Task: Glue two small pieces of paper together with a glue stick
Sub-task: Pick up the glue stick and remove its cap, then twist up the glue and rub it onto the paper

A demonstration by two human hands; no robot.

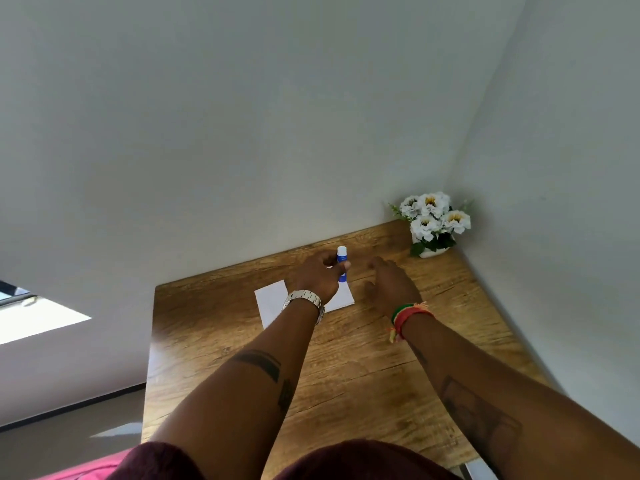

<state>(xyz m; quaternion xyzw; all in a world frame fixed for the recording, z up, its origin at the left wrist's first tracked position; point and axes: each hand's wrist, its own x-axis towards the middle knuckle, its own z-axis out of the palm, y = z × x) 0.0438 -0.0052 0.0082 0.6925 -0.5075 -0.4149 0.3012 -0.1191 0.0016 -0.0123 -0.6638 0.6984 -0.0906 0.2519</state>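
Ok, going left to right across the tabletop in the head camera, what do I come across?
White paper → left hand gripping the blue glue stick → right hand, open over the table → white flowers in a pot in the far right corner.

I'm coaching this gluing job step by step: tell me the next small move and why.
Probably bring the right hand to the glue stick and pull off its white cap: the left hand holds it upright, capped, over the paper, while the right is open beside it.

home room corner: wooden desk (214, 341), potted white flowers (433, 220), plain walls (242, 133).
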